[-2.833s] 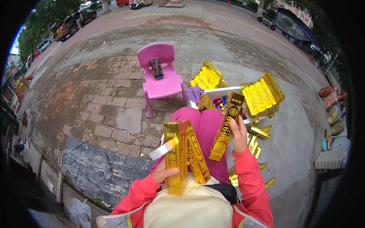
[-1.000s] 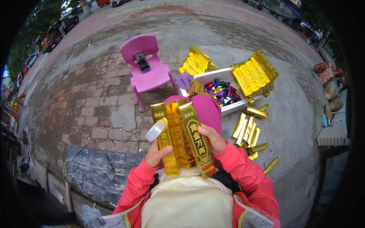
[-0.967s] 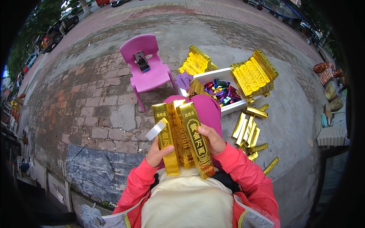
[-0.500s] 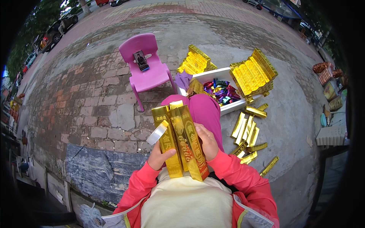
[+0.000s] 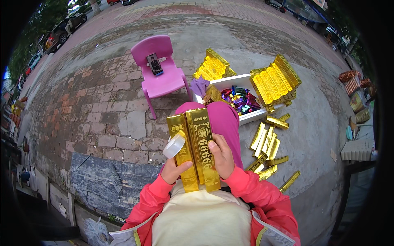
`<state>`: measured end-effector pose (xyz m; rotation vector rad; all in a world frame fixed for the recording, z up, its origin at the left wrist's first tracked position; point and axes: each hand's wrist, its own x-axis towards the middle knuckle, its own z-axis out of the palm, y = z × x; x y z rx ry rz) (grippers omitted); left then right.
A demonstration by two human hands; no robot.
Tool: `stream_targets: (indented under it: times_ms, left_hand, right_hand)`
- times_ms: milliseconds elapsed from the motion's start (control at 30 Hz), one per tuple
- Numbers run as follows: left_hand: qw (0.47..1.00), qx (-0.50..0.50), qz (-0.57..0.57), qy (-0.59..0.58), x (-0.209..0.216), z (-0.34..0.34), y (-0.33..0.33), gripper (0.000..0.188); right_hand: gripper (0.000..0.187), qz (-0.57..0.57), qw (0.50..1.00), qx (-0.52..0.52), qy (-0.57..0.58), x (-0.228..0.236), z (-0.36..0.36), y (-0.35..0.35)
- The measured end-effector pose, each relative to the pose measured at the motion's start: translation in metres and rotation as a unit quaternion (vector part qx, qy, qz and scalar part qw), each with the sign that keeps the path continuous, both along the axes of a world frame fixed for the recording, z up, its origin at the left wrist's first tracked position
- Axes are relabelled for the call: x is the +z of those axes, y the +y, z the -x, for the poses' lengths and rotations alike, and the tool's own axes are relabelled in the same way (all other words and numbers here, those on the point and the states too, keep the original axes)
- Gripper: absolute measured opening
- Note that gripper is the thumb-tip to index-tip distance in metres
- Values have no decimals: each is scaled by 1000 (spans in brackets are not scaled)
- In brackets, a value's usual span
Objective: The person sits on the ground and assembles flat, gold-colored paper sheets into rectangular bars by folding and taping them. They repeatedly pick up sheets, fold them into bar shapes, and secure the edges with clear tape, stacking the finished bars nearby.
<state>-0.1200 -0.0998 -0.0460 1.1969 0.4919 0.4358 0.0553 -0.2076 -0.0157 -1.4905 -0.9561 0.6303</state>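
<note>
Two long gold foil paper bars stand side by side on my lap, against my cream top. My left hand point(image 5: 175, 170) grips the left gold foil bar point(image 5: 188, 153), its thumb lying across the near face. A roll of clear tape point(image 5: 175, 146) sits just above that hand; whether fingers pass through it is hidden. My right hand point(image 5: 222, 156) closes around the outer side of the right gold foil bar point(image 5: 201, 143), thumb on its printed face. Its other fingers are partly hidden behind the bar.
Ahead stands a white foam box point(image 5: 251, 118) holding colourful foil pieces point(image 5: 242, 98). Stacks of gold bars point(image 5: 273, 82) rest at its right and far side point(image 5: 211, 65). Several loose bars point(image 5: 266, 141) lie on the ground at right. A pink chair point(image 5: 166, 82) carries a dark phone-like object point(image 5: 154, 64).
The right bar has turned in my right hand, so a plain gold printed face shows in place of the one with red marks. The left hand stays nearly where it was.
</note>
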Motion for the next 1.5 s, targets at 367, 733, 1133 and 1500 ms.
stream_targets:
  times_ms: [367, 733, 1133, 1500]
  left_hand:
    - [999, 18, -18, -19, -8, -12, -6, 90]
    - [983, -49, -174, -11, -9, 0, -11, 95]
    - [990, -72, -110, 45, -2, -1, -12, 112]
    - [981, -193, -19, 7, 8, -29, 39, 81]
  right_hand:
    - [64, -14, 997, -23, 75, -23, 20, 8]
    - [65, -101, 994, 12, 46, -1, 27, -16]
    - [103, -38, 985, 128, 111, -9, 11, -9]
    - [109, -18, 984, 141, 109, -23, -13, 9]
